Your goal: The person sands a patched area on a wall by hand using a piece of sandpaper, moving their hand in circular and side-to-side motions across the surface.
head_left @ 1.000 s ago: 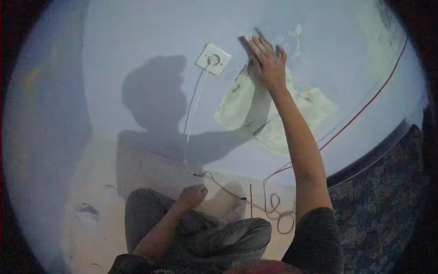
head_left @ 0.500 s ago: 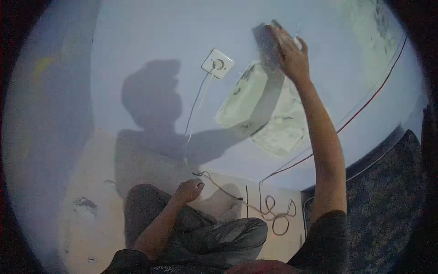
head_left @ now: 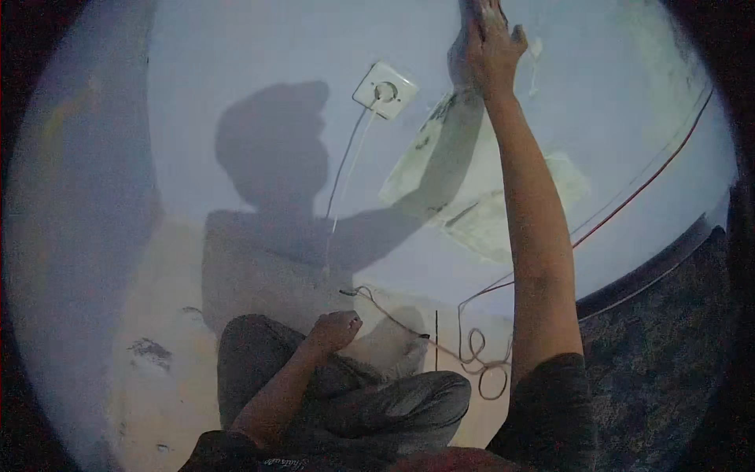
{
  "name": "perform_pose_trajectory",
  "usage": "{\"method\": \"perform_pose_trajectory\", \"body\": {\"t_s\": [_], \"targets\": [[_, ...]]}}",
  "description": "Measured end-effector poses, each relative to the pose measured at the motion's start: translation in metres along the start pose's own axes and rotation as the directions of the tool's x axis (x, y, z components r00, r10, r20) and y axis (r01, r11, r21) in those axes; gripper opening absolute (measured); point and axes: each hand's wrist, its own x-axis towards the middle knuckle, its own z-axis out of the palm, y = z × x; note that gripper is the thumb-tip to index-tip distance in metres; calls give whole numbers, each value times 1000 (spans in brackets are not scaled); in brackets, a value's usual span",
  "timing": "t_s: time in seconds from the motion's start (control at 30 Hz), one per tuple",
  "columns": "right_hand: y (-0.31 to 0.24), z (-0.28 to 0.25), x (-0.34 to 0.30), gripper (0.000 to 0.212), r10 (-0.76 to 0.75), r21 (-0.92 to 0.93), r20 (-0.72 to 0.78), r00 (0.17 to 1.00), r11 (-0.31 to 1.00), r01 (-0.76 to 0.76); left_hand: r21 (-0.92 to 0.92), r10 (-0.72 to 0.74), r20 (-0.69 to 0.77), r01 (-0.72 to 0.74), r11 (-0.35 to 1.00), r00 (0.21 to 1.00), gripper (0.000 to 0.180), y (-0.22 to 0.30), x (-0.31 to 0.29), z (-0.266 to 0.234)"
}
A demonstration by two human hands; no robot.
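High on the pale bluish wall [head_left: 267, 47], my right hand [head_left: 494, 59] lies with its fingers stretched out and its thumb apart. The fingertips run past the top edge of the view. A dark shadow lies beside the palm, and whether something thin sits under it I cannot make out. Below that hand, pale greenish-white patches [head_left: 417, 157] with rough dark marks show on the wall. My left hand [head_left: 336, 330] is closed in a loose fist above my folded legs [head_left: 377, 421]; its inside is hidden.
A white wall socket [head_left: 385, 90] holds a plug with a thin white cord hanging down. A brown cable [head_left: 393, 318] lies looped on the floor near my legs. A red cable [head_left: 645, 161] runs across the wall at right, above a dark patterned surface [head_left: 653, 338].
My right hand has slid upward along the wall, so its fingertips now leave the view. The whole view has shifted slightly. My left hand stays closed over my lap.
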Motion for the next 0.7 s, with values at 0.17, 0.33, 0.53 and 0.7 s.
{"method": "perform_pose_trajectory", "body": {"t_s": [0.17, 0.33, 0.53, 0.7], "targets": [[12, 15, -54, 74, -163, -41, 1, 987, 986, 163, 43, 40, -14, -39, 998, 999, 42, -1, 0, 0], [5, -8, -101, 51, -158, -29, 179, 971, 986, 166, 57, -16, 10, 16, 998, 1000, 46, 1, -3, -6], [12, -28, -107, 46, -259, -175, 342, 903, 927, 332, 111, 153, -71, -145, 983, 986, 52, -30, 7, 14], [18, -60, -90, 52, -399, -138, 361, 843, 871, 471, 73, 54, -10, -53, 996, 998, 56, -6, 5, 4]]}}
